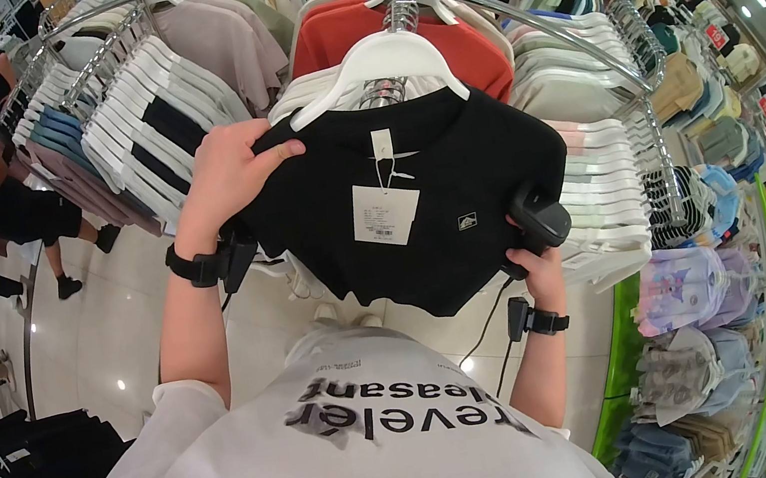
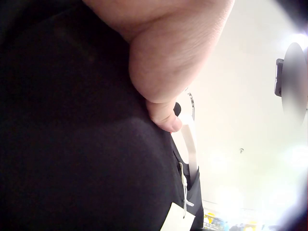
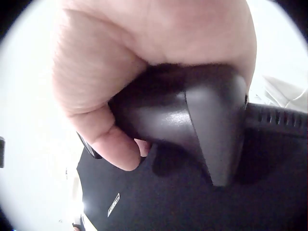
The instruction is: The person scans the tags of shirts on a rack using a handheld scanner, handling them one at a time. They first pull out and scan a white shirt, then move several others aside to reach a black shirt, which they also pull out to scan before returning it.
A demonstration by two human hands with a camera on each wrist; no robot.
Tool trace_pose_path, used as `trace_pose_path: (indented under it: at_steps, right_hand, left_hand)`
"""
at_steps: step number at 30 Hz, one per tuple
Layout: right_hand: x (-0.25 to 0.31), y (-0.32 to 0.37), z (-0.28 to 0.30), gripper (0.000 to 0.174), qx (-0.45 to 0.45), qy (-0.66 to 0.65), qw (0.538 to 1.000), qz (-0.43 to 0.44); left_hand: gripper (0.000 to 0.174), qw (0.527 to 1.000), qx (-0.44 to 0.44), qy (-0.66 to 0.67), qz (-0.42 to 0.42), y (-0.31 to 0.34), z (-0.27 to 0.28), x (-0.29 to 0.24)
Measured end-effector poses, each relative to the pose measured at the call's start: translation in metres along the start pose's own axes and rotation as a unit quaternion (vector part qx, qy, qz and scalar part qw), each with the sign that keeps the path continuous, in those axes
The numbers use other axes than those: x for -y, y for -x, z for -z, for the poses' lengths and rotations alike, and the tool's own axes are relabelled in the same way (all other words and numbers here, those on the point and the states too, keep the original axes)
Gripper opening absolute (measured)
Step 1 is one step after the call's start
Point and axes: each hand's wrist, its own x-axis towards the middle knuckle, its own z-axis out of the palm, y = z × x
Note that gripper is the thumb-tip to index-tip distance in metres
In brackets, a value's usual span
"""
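A black T-shirt hangs on a white hanger, front toward me. My left hand grips its shoulder beside the collar, thumb over the front; the left wrist view shows the thumb against the black cloth. A white paper tag dangles from the neckline, and a small pale logo patch sits on the chest. My right hand holds a black handheld device with a rounded head against the shirt's other side. In the right wrist view my fingers wrap round the device.
Metal racks packed with hung clothes stand ahead. Red shirts hang right behind the hanger. More garments line the right side, by a green shelf edge. A person in black is at the left. A thin black cable hangs below the device.
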Motion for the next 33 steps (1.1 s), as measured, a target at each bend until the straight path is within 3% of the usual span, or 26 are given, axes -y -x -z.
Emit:
trace_pose_path:
  at_steps: [14, 16, 20, 22, 28, 29, 31, 33]
  right_hand:
    - [-0.001, 0.006, 0.001, 0.047, -0.044, 0.048, 0.998, 0.02]
    - [-0.007, 0.006, 0.011, 0.061, -0.02, 0.095, 0.995, -0.007]
    - [-0.01, 0.009, 0.01, 0.062, -0.035, 0.098, 0.994, 0.013]
    - [0.002, 0.01, -0.001, 0.045, -0.071, 0.076, 0.994, 0.038]
    - [-0.001, 0.008, 0.003, 0.039, -0.089, 0.052, 0.994, 0.039]
    - [-0.003, 0.008, 0.005, 0.039, -0.088, 0.052, 0.994, 0.039]
    - [-0.007, 0.011, 0.01, 0.059, -0.076, 0.063, 0.995, 0.026]
    - [-0.009, 0.012, 0.011, 0.059, -0.081, 0.06, 0.995, 0.021]
  left_hand:
    - [0.032, 0.999, -0.006, -0.027, -0.024, -0.003, -0.003, -0.001]
    - [0.031, 0.999, -0.006, -0.035, -0.028, -0.003, -0.004, -0.001]
    - [0.031, 0.999, -0.006, -0.035, -0.034, -0.004, -0.004, 0.001]
    - [0.031, 0.998, -0.008, -0.037, -0.043, -0.006, -0.005, 0.0]
    - [0.035, 0.999, -0.014, -0.002, -0.037, -0.007, 0.002, -0.011]
    - [0.036, 0.999, -0.014, -0.006, -0.039, -0.007, 0.002, -0.011]
    - [0.037, 0.999, -0.015, -0.01, -0.039, -0.007, 0.001, -0.009]
    - [0.039, 0.999, -0.017, -0.019, -0.037, -0.008, -0.001, -0.007]
